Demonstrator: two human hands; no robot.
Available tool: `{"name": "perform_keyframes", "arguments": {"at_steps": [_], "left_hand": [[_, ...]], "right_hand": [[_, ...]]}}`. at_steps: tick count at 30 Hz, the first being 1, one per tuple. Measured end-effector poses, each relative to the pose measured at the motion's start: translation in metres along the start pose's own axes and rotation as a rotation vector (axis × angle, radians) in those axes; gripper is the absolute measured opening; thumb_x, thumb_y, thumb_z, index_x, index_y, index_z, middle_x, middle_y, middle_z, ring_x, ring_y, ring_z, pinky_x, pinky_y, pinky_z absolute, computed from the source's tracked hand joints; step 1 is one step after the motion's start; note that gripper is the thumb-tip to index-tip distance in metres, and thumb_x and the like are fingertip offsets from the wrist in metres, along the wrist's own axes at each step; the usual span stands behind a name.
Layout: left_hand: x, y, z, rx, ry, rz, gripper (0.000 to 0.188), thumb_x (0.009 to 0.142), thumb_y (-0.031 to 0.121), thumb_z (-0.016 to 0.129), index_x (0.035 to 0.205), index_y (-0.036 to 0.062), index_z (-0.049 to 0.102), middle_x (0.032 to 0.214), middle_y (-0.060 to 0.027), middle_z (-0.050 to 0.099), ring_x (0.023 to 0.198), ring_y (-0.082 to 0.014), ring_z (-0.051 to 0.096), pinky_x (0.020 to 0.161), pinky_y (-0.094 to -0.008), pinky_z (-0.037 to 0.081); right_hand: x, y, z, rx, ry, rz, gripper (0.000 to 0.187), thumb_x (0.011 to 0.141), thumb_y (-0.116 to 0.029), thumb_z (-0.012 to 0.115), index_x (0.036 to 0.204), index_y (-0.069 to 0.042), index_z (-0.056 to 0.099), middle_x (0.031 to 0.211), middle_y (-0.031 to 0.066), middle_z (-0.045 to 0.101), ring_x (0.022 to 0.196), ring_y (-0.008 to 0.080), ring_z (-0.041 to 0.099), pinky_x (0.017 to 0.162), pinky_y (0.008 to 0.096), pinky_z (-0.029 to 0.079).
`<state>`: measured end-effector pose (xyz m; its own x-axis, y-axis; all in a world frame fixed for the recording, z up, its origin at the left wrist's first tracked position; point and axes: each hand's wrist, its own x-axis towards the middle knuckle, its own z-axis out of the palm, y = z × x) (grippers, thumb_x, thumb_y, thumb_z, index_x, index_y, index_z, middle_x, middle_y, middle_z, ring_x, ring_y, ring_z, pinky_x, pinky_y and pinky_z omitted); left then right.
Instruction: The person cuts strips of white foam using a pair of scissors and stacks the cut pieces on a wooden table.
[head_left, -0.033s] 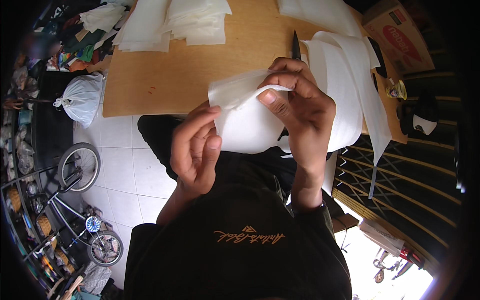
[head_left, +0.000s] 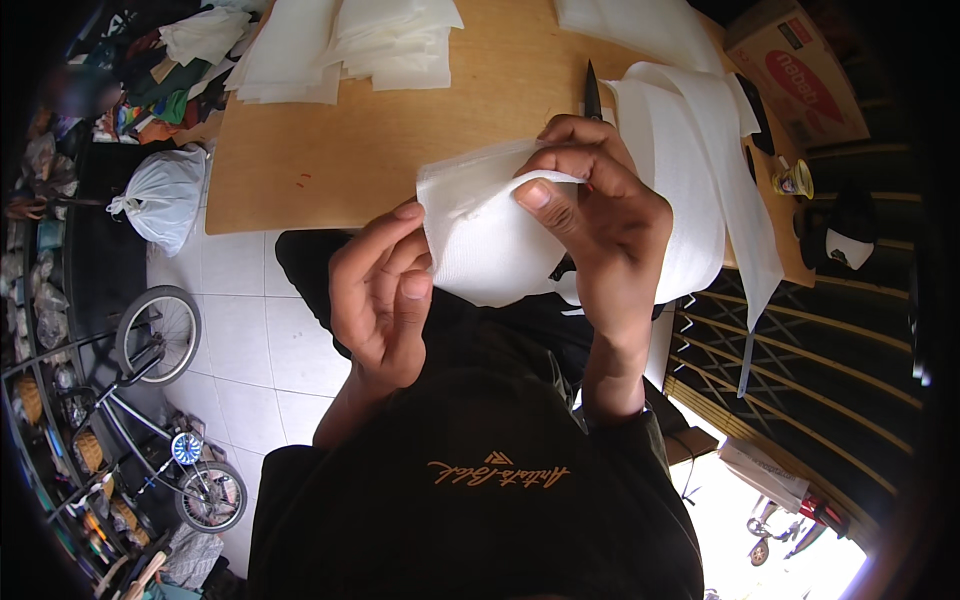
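In front of my body I hold a piece of white translucent mesh-like fabric [head_left: 485, 235] up by its right side. My right hand [head_left: 600, 215] pinches its folded upper-right edge between thumb and fingers. The fabric hangs over my lap, near the table's front edge. My left hand [head_left: 385, 285] is at the fabric's left edge, with its fingertips touching or just beside it. Its thumb and fingers are apart and not closed on the fabric. A larger length of white fabric [head_left: 690, 200] lies to the right, draping over the table's edge.
Stacks of cut white sheets [head_left: 395, 50] lie at the far left of the wooden table [head_left: 300, 170]. A dark pointed blade [head_left: 592, 90] rests beyond my right hand. A cup [head_left: 793, 180] and a cardboard box [head_left: 800, 80] are at right. A white bag [head_left: 165, 200] and a bicycle [head_left: 150, 400] stand left.
My left hand has shifted slightly left, and its fingertips have slid off the fabric's front face to its left edge. The right hand keeps its pinch in place.
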<state>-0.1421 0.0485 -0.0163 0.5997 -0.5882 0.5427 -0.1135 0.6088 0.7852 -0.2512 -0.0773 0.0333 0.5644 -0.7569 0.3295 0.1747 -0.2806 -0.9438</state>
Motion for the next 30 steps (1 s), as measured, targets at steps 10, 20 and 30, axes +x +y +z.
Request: {"name": "perform_keyframes", "arguments": {"at_steps": [10,20,30], "left_hand": [[0.028,0.026,0.001,0.277,-0.096,-0.062,0.027,0.089,-0.003,0.063,0.115,-0.0123,0.061,0.096,-0.0187,0.07,0.081,-0.0143,0.066,0.076,-0.026,0.053],[0.024,0.015,0.008,0.381,0.045,0.108,0.026,0.08,-0.013,0.069,0.105,-0.0114,0.066,0.098,-0.0216,0.07,0.091,-0.0207,0.069,0.076,-0.028,0.059],[0.029,0.017,0.006,0.325,0.097,0.1,0.023,0.082,-0.013,0.067,0.105,-0.0123,0.065,0.098,-0.0219,0.07,0.092,-0.0215,0.068,0.08,-0.0303,0.059]], "right_hand": [[-0.004,-0.008,0.002,-0.146,0.03,-0.029,0.019,0.076,-0.007,0.078,0.091,0.002,0.071,0.106,0.009,0.062,0.097,0.0186,0.06,0.085,0.0304,0.046],[-0.008,0.001,0.007,-0.117,0.074,-0.066,0.02,0.075,-0.006,0.079,0.092,0.001,0.072,0.104,0.0096,0.065,0.097,0.0196,0.062,0.085,0.03,0.047],[-0.004,-0.008,-0.007,-0.299,0.049,-0.054,0.024,0.075,-0.011,0.08,0.092,0.004,0.072,0.099,0.0121,0.066,0.093,0.0217,0.063,0.08,0.0311,0.049]]}}
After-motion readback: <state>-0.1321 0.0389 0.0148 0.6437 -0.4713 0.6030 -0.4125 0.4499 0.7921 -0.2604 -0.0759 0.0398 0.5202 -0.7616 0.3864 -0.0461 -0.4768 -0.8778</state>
